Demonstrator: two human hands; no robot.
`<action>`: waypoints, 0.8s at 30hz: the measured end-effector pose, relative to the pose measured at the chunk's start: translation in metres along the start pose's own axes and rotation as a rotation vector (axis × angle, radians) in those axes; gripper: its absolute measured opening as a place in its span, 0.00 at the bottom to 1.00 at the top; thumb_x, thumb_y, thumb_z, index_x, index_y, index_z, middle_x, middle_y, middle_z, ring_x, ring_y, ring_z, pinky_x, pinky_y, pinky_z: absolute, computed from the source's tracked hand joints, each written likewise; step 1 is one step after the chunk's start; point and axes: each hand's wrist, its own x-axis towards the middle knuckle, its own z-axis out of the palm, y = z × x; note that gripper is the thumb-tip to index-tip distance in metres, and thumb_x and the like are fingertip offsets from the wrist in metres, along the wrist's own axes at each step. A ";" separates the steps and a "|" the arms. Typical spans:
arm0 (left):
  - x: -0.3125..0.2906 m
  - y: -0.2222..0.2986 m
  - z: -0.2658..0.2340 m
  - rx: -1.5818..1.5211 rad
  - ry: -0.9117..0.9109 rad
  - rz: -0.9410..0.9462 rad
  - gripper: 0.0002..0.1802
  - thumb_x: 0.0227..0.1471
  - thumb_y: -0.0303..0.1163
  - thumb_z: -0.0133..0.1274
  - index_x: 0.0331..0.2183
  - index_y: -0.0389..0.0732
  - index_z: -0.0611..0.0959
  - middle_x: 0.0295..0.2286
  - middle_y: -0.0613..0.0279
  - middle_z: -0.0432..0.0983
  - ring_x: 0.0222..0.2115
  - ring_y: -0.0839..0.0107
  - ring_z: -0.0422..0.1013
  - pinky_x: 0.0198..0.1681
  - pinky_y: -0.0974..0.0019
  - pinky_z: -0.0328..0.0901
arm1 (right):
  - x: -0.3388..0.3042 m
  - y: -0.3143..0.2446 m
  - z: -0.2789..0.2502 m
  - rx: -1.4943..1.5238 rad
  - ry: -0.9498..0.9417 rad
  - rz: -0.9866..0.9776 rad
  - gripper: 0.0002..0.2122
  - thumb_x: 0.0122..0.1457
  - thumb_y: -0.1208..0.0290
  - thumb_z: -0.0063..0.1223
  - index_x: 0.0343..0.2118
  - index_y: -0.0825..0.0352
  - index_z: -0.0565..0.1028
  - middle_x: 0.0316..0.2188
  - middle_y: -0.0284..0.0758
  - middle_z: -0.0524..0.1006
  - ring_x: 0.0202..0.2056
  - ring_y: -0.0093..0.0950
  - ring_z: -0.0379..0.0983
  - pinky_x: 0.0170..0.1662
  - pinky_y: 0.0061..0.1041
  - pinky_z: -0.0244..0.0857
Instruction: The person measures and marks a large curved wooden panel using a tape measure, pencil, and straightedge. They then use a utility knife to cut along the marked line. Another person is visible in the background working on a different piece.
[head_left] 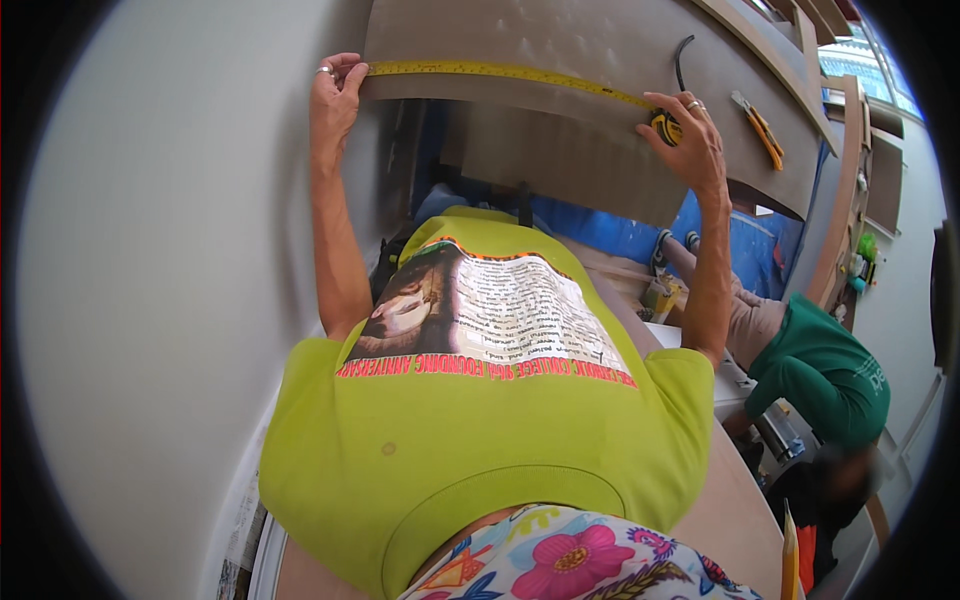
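A yellow tape measure [500,70] is pulled out across a grey-brown board [600,50], its blade running between my two hands near the board's front edge. At the far left, beside the pale wall, my left hand [338,98] pinches the end of the blade at the board's left side. My right hand [692,145] is wrapped round the black and yellow case, which is partly hidden by the fingers. To the right of that hand, a yellow utility knife [760,132] lies on the board. A thin black curved strip [680,62] rests just beyond the right hand.
The pale wall [170,250] rises close on my left. Wooden framing [845,200] stands at the right, with blue sheeting [610,230] below the board. A person in a green shirt [825,370] bends low at the right. A yellow pencil-like stick [790,555] shows at lower right.
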 end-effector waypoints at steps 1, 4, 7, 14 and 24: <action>-0.001 0.002 0.002 -0.007 0.013 -0.004 0.14 0.59 0.30 0.56 0.45 0.34 0.76 0.36 0.61 0.77 0.37 0.76 0.71 0.43 0.72 0.67 | -0.001 0.000 0.001 -0.002 0.005 -0.007 0.19 0.50 0.66 0.67 0.47 0.58 0.79 0.37 0.35 0.76 0.42 0.35 0.74 0.48 0.32 0.68; -0.003 -0.004 0.001 -0.098 0.041 -0.038 0.17 0.59 0.30 0.57 0.47 0.35 0.74 0.37 0.59 0.77 0.38 0.74 0.72 0.45 0.72 0.67 | -0.003 0.004 0.008 -0.025 0.066 -0.039 0.18 0.50 0.63 0.67 0.46 0.55 0.81 0.37 0.32 0.76 0.41 0.33 0.74 0.47 0.32 0.69; -0.011 -0.011 0.003 -0.396 0.082 -0.121 0.17 0.60 0.32 0.56 0.49 0.38 0.74 0.40 0.58 0.77 0.42 0.70 0.73 0.49 0.67 0.66 | -0.004 0.001 0.009 -0.024 0.087 -0.040 0.17 0.50 0.64 0.66 0.45 0.55 0.81 0.36 0.32 0.76 0.41 0.33 0.74 0.47 0.32 0.69; -0.075 -0.035 0.072 -0.974 -0.431 -0.390 0.22 0.62 0.42 0.52 0.54 0.45 0.73 0.51 0.59 0.73 0.55 0.58 0.68 0.61 0.46 0.61 | -0.008 -0.007 0.005 -0.011 0.056 0.011 0.17 0.49 0.63 0.67 0.44 0.56 0.81 0.37 0.31 0.77 0.41 0.34 0.74 0.47 0.33 0.68; -0.090 0.027 0.251 -1.158 -0.704 -0.487 0.28 0.58 0.52 0.56 0.53 0.44 0.74 0.49 0.63 0.74 0.50 0.68 0.70 0.59 0.55 0.63 | -0.003 -0.010 0.003 -0.057 0.026 -0.024 0.21 0.49 0.65 0.67 0.48 0.56 0.79 0.41 0.33 0.78 0.44 0.35 0.74 0.49 0.35 0.67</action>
